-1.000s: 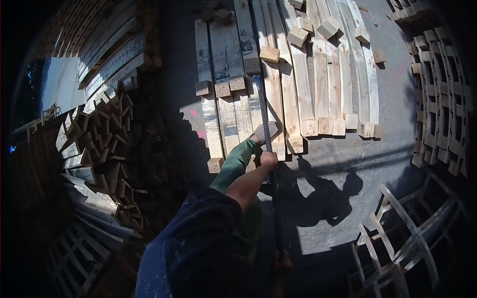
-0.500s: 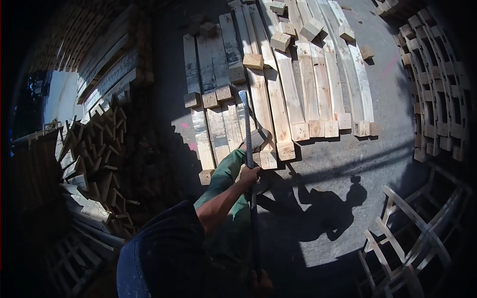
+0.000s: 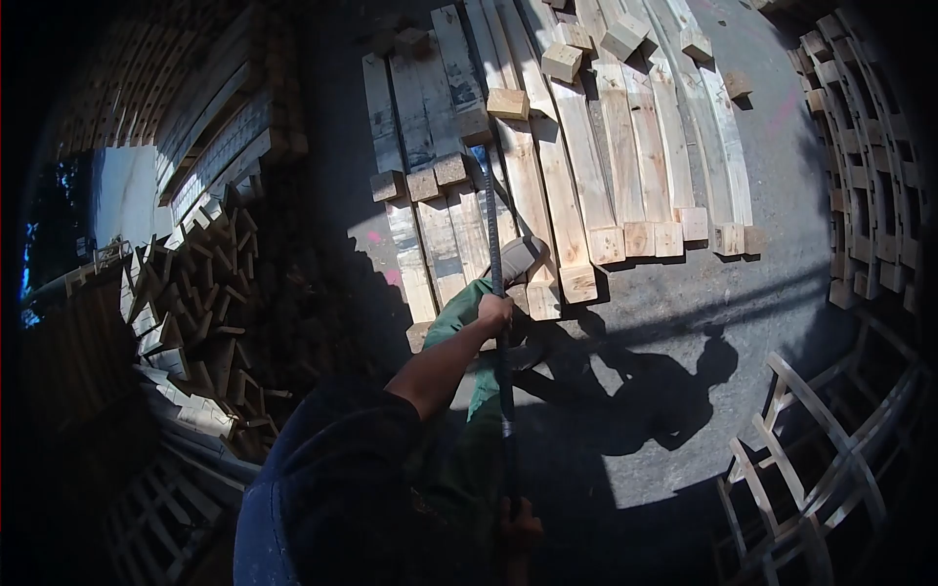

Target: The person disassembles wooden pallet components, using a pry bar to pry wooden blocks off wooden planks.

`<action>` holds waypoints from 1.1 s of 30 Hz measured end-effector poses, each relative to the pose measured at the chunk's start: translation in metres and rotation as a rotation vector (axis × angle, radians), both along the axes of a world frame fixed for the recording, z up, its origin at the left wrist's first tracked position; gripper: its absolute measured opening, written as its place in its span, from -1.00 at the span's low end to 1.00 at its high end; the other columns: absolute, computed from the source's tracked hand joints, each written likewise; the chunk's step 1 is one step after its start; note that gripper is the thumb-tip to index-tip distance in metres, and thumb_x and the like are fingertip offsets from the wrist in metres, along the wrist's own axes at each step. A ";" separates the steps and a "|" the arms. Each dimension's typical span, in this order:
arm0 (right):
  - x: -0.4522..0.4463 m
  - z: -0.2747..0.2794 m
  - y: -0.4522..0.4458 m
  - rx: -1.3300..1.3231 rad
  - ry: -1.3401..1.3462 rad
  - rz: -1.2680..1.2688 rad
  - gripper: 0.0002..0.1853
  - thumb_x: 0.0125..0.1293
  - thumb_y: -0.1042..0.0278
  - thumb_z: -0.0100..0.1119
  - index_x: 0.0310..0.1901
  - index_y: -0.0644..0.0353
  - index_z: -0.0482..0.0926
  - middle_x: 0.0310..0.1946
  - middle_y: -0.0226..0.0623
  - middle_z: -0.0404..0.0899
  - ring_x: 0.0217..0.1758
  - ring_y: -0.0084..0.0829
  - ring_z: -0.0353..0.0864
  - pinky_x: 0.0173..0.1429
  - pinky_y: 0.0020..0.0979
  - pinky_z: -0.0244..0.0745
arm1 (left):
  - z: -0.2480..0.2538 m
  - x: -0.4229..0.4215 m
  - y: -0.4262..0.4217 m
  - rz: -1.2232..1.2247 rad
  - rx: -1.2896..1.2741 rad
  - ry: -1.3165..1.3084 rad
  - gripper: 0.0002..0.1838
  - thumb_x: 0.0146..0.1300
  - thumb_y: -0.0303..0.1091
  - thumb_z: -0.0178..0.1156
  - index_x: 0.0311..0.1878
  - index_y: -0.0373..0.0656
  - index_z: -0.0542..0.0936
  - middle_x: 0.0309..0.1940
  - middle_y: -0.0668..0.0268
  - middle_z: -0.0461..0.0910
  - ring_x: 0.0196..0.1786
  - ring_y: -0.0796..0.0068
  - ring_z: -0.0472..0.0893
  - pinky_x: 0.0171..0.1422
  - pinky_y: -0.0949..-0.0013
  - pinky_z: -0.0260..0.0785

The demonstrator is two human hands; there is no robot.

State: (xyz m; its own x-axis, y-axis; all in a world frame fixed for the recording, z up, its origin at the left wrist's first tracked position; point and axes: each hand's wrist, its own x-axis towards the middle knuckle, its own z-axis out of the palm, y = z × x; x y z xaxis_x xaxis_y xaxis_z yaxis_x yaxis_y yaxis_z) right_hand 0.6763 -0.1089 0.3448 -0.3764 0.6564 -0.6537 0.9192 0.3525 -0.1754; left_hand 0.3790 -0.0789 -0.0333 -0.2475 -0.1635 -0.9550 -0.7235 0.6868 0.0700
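Observation:
A long dark pry bar [image 3: 494, 230] runs almost straight away from me, its light flattened tip beside a wooden block [image 3: 474, 128] on the planks. Midway along the shaft, my left hand [image 3: 495, 312] is wrapped around it. Lower down, in deep shade, my right hand [image 3: 523, 525] is closed around the bar's near end. Beneath the bar lie long wooden planks [image 3: 523, 186] side by side on the ground, with blocks on and between them. My shoe [image 3: 523, 256] rests on the near ends of the planks, below a green trouser leg [image 3: 457, 317].
Wooden pallets [image 3: 865, 166] are stacked at the right, with a slatted wooden frame [image 3: 811, 430] nearer. On the left are a heap of short wood pieces [image 3: 200, 313] and stacked timber [image 3: 220, 127]. Several loose blocks [image 3: 562, 62] lie on the far planks.
The pry bar's tip has moved forward along the planks, closer to the wooden block. Both hands keep their hold. The whole view has shifted slightly.

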 end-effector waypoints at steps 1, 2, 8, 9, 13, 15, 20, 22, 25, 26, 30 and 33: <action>0.050 -0.045 -0.020 -0.051 0.038 -0.040 -0.59 0.13 -0.14 0.19 -0.33 0.11 0.56 -0.66 -0.20 0.52 -0.64 -0.14 0.51 -0.56 -0.19 0.41 | 0.030 0.016 0.008 -0.151 -0.055 0.134 -0.65 0.11 -0.26 0.19 -0.10 -0.30 0.47 -0.25 0.03 0.60 -0.24 0.12 0.64 -0.21 0.18 0.50; 0.075 -0.070 -0.031 -0.018 0.073 -0.055 -0.59 0.13 -0.14 0.19 -0.33 0.11 0.56 -0.66 -0.20 0.52 -0.64 -0.14 0.51 -0.56 -0.19 0.41 | 0.037 0.032 0.016 -0.290 -0.120 0.343 -0.67 0.11 -0.27 0.17 -0.10 -0.27 0.50 -0.22 0.03 0.60 -0.16 0.08 0.62 -0.07 0.16 0.47; 0.084 -0.092 -0.028 -0.019 0.036 -0.064 -0.59 0.15 -0.17 0.15 -0.41 0.07 0.52 -0.72 -0.20 0.46 -0.66 -0.12 0.49 -0.59 -0.13 0.37 | 0.012 0.044 0.006 -0.092 0.066 0.270 -0.74 0.17 -0.25 0.21 -0.37 -0.18 0.36 -0.68 0.29 0.42 -0.72 0.42 0.45 -0.65 0.30 0.33; 0.067 -0.078 -0.029 -0.014 0.039 -0.069 -0.59 0.15 -0.17 0.15 -0.41 0.07 0.52 -0.72 -0.20 0.46 -0.66 -0.12 0.49 -0.59 -0.13 0.37 | 0.013 0.034 0.005 -0.097 0.072 0.273 -0.74 0.17 -0.25 0.21 -0.37 -0.18 0.36 -0.68 0.29 0.42 -0.72 0.42 0.45 -0.65 0.30 0.33; -0.024 -0.005 -0.029 0.004 -0.034 -0.024 -0.58 0.11 -0.22 0.14 -0.32 0.01 0.57 -0.72 -0.23 0.47 -0.66 -0.17 0.52 -0.58 -0.18 0.40 | 0.022 -0.024 -0.017 -0.070 0.148 0.072 -0.73 0.17 -0.24 0.21 -0.46 -0.21 0.41 -0.75 0.33 0.33 -0.75 0.42 0.40 -0.69 0.28 0.27; -0.038 -0.001 -0.038 0.009 -0.051 -0.032 -0.58 0.11 -0.22 0.15 -0.37 0.02 0.55 -0.73 -0.21 0.46 -0.66 -0.17 0.52 -0.59 -0.19 0.40 | 0.032 -0.043 -0.010 0.100 0.150 -0.111 -0.75 0.14 -0.26 0.21 -0.49 -0.21 0.43 -0.77 0.32 0.33 -0.77 0.41 0.39 -0.70 0.29 0.25; 0.053 -0.089 -0.063 -0.179 -0.120 -0.065 -0.55 0.14 -0.21 0.11 -0.24 0.06 0.52 -0.64 -0.13 0.52 -0.57 -0.06 0.56 -0.50 -0.11 0.45 | 0.023 0.002 -0.003 -0.116 -0.010 0.188 -0.74 0.10 -0.30 0.18 -0.29 -0.34 0.48 -0.51 0.10 0.56 -0.57 0.22 0.59 -0.52 0.21 0.44; 0.104 -0.169 -0.064 -0.347 -0.104 -0.190 -0.54 0.16 -0.15 0.12 -0.21 0.14 0.48 -0.56 -0.05 0.56 -0.48 0.03 0.58 -0.43 -0.07 0.46 | -0.059 0.051 -0.030 -0.209 -0.058 0.332 -0.69 0.10 -0.31 0.15 -0.14 -0.31 0.44 -0.43 0.03 0.58 -0.41 0.08 0.62 -0.31 0.15 0.47; 0.130 -0.229 -0.048 -0.383 -0.056 -0.309 -0.56 0.20 -0.05 0.13 -0.21 0.24 0.46 -0.50 0.02 0.57 -0.39 0.10 0.58 -0.37 -0.05 0.44 | -0.088 0.086 -0.017 -0.145 -0.041 0.334 -0.61 0.11 -0.30 0.14 -0.03 -0.29 0.37 -0.40 0.01 0.57 -0.34 0.04 0.62 -0.23 0.12 0.47; 0.124 -0.246 -0.051 -0.360 -0.038 -0.320 -0.58 0.22 0.01 0.14 -0.21 0.30 0.46 -0.49 0.06 0.58 -0.36 0.11 0.58 -0.34 -0.05 0.42 | -0.087 0.080 -0.013 -0.114 -0.050 0.313 -0.58 0.11 -0.30 0.14 0.01 -0.28 0.33 -0.40 0.01 0.57 -0.34 0.05 0.62 -0.22 0.12 0.47; 0.101 -0.178 -0.041 -0.500 -0.100 -0.365 -0.56 0.22 -0.06 0.10 -0.24 0.24 0.45 -0.50 0.03 0.57 -0.37 0.13 0.57 -0.36 -0.02 0.44 | 0.000 0.051 0.002 -0.229 -0.019 0.285 -0.54 0.10 -0.23 0.19 -0.03 -0.26 0.29 -0.38 0.03 0.54 -0.28 0.06 0.62 -0.18 0.13 0.45; 0.065 -0.094 -0.053 -0.357 -0.191 -0.184 -0.54 0.19 -0.14 0.10 -0.27 0.17 0.47 -0.54 0.00 0.56 -0.42 0.09 0.58 -0.37 -0.01 0.44 | 0.027 0.028 -0.007 -0.289 -0.044 0.274 -0.51 0.09 -0.19 0.20 -0.02 -0.27 0.29 -0.30 0.01 0.55 -0.23 0.05 0.61 -0.13 0.12 0.44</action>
